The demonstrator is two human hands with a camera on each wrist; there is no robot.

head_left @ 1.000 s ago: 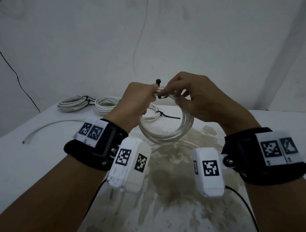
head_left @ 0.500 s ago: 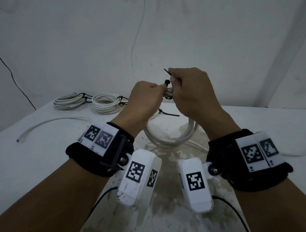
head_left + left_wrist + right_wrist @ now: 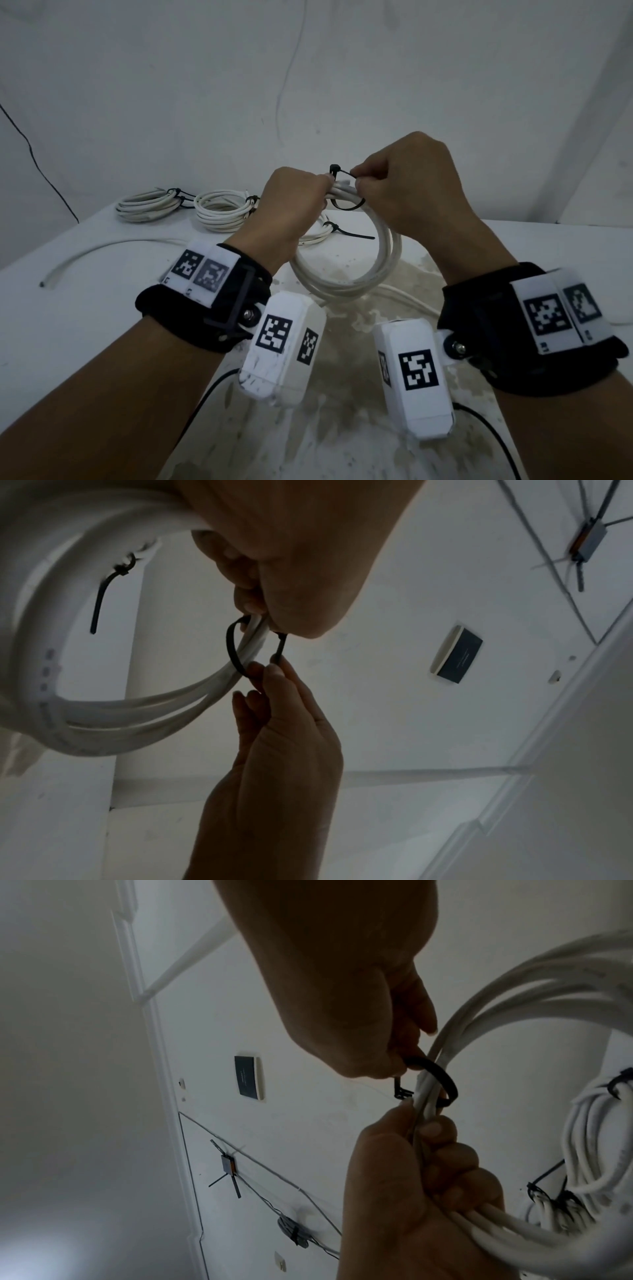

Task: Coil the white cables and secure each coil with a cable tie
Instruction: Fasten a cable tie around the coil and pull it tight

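Note:
I hold a white cable coil (image 3: 346, 284) upright above the table. My left hand (image 3: 320, 195) grips the coil's top strands in a fist. A black cable tie (image 3: 347, 206) loops loosely round those strands, with its head (image 3: 334, 168) sticking up by my left thumb. My right hand (image 3: 358, 181) pinches the tie's strap just right of the head. In the left wrist view the tie loop (image 3: 233, 647) hangs round the coil (image 3: 103, 718) above my right fingertips (image 3: 274, 673). The right wrist view shows the loop (image 3: 443, 1081) between both hands.
Two tied coils (image 3: 147, 205) (image 3: 222, 214) lie at the table's back left. A third tied coil (image 3: 317, 236) lies behind my left hand, its tie tail (image 3: 356, 235) pointing right. A loose white cable (image 3: 102, 248) curves along the left. The table top (image 3: 342, 428) is stained.
My right hand went from spread fingers to a fist pulling the tie's tail up, and now pinches the strap lower, beside the head. The coil stays in my left hand.

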